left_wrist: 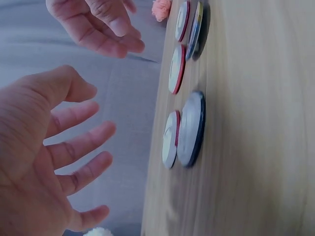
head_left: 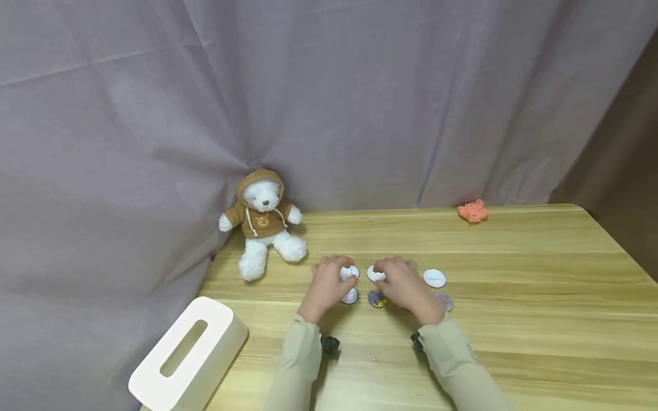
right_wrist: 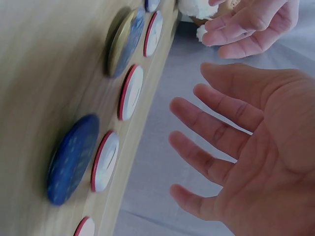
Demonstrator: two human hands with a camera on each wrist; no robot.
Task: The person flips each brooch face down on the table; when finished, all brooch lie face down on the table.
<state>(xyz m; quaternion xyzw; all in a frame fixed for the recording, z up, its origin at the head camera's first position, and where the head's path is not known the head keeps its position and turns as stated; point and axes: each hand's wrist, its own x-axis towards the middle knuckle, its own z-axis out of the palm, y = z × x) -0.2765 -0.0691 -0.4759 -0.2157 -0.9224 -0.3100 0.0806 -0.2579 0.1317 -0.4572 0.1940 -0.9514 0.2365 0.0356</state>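
Round badges lie in two rows on the wooden table. The back row has white faces with thin red rims, among them a left badge [head_left: 350, 273], a middle badge [head_left: 376, 274] and a right badge [head_left: 434, 278]. In the front row are a pale badge [left_wrist: 192, 130], a purple-and-yellow badge [head_left: 377, 298] and a dark blue badge [right_wrist: 74, 160]. My left hand [head_left: 327, 285] hovers by the left pair, fingers spread and loosely bent, holding nothing. Over the middle pair, my right hand [head_left: 408, 288] is likewise relaxed with nothing in its fingers, as the right wrist view shows.
A white teddy bear [head_left: 263, 220] in a brown hoodie sits at the back left. The white tissue box [head_left: 216, 342] stands at the front left. A coral fluffy thing [head_left: 473, 211] lies near the back edge, before a grey curtain [head_left: 349, 103].
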